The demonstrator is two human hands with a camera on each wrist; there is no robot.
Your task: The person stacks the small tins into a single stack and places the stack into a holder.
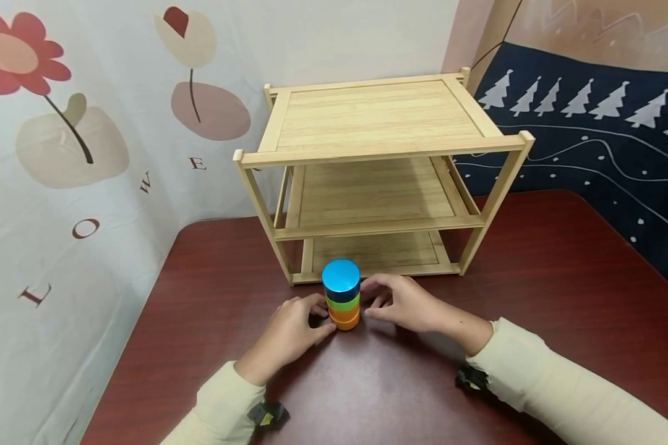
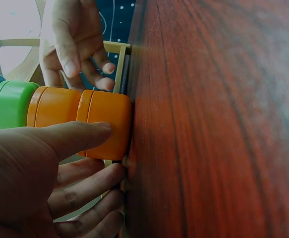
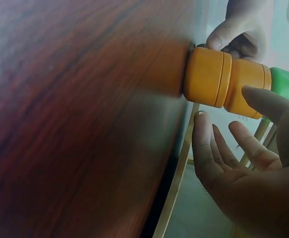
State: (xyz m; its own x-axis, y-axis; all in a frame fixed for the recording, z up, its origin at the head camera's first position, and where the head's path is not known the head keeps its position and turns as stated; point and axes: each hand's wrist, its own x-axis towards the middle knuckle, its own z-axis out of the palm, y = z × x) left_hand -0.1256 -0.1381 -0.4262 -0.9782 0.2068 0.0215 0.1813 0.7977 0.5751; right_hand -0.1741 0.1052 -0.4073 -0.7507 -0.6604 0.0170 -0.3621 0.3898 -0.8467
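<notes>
A stack of round cup-like pieces stands upright on the table, blue piece (image 1: 341,278) on top, then a green piece (image 2: 15,105), with two orange pieces (image 3: 207,77) at the bottom. My left hand (image 1: 292,330) is at the stack's left, its thumb at the lowest orange piece and its other fingers relaxed beside it. Whether the thumb presses it is unclear. On the other side, my right hand (image 1: 409,304) has its fingers spread and loosely bent, apart from the stack in the head view.
Just behind the stack stands a three-tier wooden shelf (image 1: 378,151). The dark red table (image 1: 211,278) has a rounded edge at both back corners. A flower-print cloth (image 1: 145,179) hangs at the left, a dark tree-print cloth (image 1: 579,136) at the right.
</notes>
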